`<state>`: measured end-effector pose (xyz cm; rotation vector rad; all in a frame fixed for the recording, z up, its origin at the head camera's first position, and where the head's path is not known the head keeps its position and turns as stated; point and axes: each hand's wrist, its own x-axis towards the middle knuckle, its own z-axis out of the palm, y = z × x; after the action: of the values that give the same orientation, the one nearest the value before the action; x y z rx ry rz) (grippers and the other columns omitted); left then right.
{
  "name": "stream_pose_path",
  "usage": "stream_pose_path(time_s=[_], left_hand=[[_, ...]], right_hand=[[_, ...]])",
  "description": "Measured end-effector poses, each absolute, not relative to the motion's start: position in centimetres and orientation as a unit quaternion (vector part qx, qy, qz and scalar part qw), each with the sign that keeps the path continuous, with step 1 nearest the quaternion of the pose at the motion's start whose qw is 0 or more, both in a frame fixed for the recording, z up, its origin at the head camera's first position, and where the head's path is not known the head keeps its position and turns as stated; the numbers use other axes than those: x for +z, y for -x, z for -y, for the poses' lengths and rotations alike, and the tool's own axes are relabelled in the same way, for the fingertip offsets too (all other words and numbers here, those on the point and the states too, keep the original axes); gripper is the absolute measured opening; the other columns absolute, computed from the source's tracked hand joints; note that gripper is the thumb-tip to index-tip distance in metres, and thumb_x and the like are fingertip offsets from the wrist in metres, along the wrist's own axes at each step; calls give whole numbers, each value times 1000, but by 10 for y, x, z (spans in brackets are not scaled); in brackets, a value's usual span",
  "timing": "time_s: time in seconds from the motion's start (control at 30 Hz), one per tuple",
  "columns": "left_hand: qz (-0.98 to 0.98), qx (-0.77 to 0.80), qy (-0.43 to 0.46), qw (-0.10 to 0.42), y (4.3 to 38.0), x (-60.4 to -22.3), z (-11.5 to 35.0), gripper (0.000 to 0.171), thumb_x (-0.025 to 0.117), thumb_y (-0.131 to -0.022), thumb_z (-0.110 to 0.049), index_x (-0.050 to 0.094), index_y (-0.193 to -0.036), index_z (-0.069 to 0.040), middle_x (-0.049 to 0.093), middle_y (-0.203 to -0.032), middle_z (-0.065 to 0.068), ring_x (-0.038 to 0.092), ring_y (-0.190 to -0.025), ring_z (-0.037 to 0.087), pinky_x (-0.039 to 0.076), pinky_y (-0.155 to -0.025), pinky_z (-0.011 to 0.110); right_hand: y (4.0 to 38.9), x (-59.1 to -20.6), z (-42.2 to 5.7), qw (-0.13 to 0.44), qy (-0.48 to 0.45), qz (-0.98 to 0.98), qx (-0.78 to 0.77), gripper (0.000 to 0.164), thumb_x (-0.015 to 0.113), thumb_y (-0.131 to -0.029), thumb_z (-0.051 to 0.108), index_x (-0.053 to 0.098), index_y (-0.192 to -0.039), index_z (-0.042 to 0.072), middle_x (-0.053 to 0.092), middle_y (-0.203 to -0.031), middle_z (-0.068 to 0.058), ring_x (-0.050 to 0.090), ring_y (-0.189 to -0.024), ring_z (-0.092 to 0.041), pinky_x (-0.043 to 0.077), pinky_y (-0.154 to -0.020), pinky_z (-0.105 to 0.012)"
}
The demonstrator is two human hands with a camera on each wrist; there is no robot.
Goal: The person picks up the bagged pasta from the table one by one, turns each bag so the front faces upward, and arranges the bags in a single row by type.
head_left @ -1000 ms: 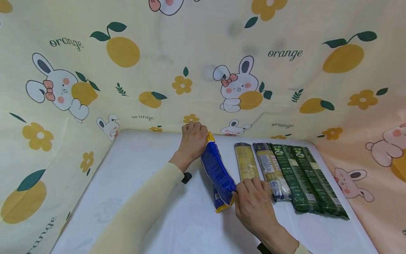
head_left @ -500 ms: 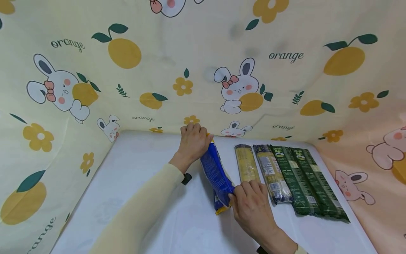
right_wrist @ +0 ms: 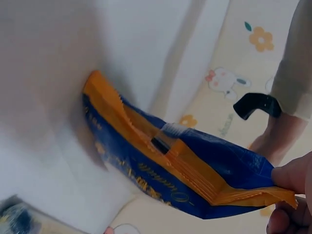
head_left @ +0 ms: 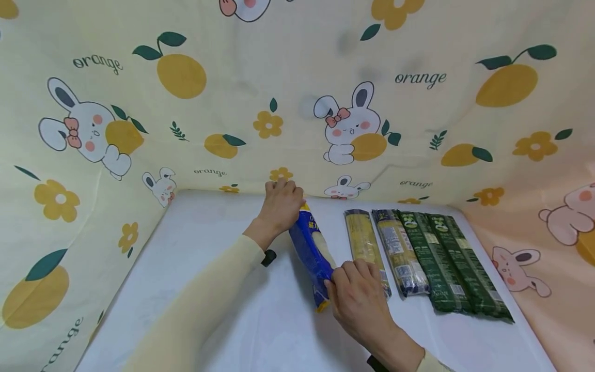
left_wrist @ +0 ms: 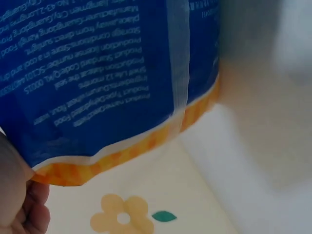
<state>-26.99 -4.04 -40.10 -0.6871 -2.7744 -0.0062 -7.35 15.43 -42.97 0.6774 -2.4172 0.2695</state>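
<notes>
The person wears plain, pale yellow long sleeves (head_left: 204, 305), with a small black fitting (head_left: 268, 258) at each wrist (head_left: 260, 233).

Glossy blue plastic bag (head_left: 308, 247), shiny green plastic packets (head_left: 433, 261), matt printed backdrop (head_left: 293, 57)

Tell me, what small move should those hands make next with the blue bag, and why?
Probably lower the blue bag flat onto the table: the left hand and right hand pinch its opposite ends, and it is tilted, while the other four packs lie flat.
</notes>
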Motion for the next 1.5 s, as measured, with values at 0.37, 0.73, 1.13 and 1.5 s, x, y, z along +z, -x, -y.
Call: stream_pose_path(time_s=[0.37, 0.73, 1.13, 1.5], left_hand=[[964, 10, 235, 125, 275, -398, 68, 29, 55, -111, -31, 69, -118, -7, 64, -113, 9, 52, -116, 30, 37, -100, 54], [970, 16, 224, 99, 271, -403, 80, 40, 58, -108, -45, 69, -112, -7, 64, -109, 9, 52, -112, 32, 39, -99, 55], [964, 57, 239, 105, 267, -409, 92, 31, 60, -109, -34, 69, -121, -7, 66, -113, 9, 53, -109, 30, 40, -98, 54], [963, 40, 242, 110, 264, -415, 106, 25, 58, -110, -31, 67, -112, -8, 63, -107, 8, 50, -106, 30, 38, -95, 52]], right_hand=[[84, -426, -116, 299, -290, 906, 75, 29, 80, -91, 25, 57, -82, 10, 54, -79, -3, 53, -83, -27, 41, -79, -43], [85, -430, -102, 283, -298, 909, 72, 31, 84, -90, 26, 58, -82, 11, 53, -80, -3, 53, -80, -27, 42, -78, -44], [84, -442, -82, 259, -328, 906, 72, 26, 72, -99, 29, 60, -84, 12, 60, -83, -3, 57, -83, -26, 47, -81, -44], [86, -448, -67, 269, -345, 895, 81, 26, 75, -95, 28, 59, -82, 13, 59, -82, -2, 57, -83, -25, 45, -81, -42]])
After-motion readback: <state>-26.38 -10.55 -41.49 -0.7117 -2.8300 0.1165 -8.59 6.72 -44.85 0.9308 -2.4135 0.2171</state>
